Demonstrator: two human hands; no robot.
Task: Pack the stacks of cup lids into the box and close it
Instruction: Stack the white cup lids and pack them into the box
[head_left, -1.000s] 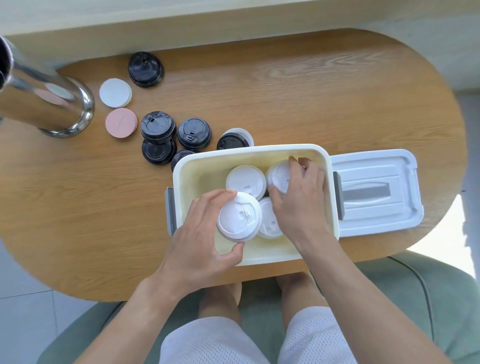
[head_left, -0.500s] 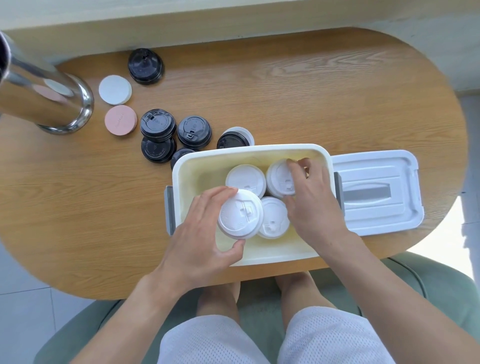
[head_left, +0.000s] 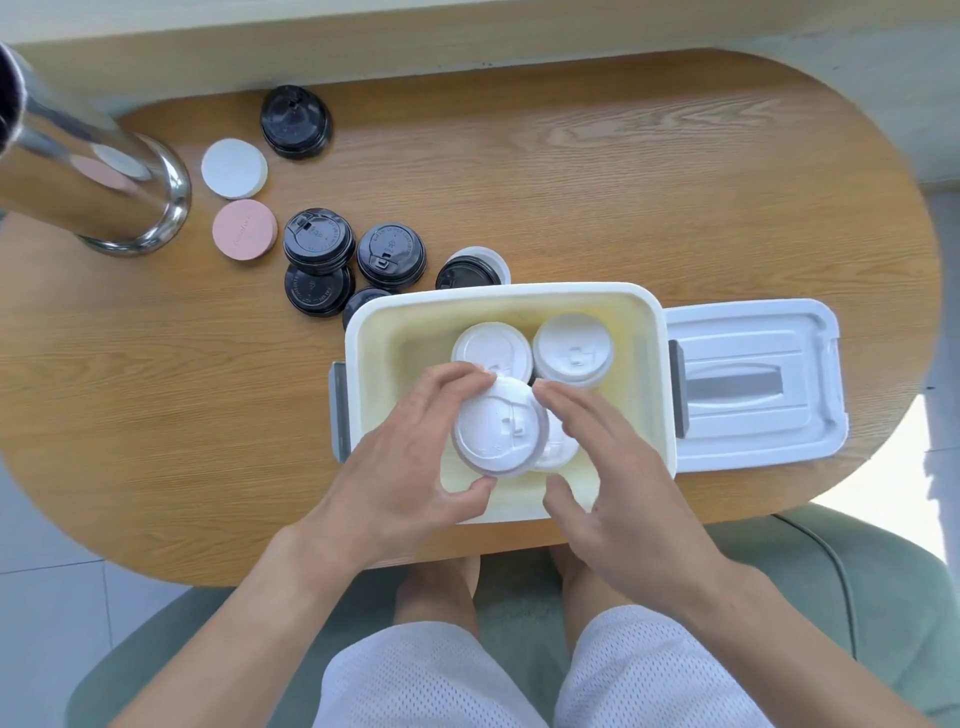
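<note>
A white lid stack (head_left: 500, 425) is gripped by the left hand (head_left: 410, 467) over the box (head_left: 644, 332), the right hand (head_left: 613, 467) spread loosely alongside; black lid stacks (head_left: 390, 256) and the box cover (head_left: 753, 384) remain outside

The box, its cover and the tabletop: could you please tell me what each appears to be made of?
The box looks like moulded plastic, cream inside with a smooth white rim and rounded corners. The cover seems the same white plastic, slightly glossy, with pressed ridges and a grey handle recess. The tabletop shows light wood grain with a matte finish; solid wood or veneer cannot be told.
</note>
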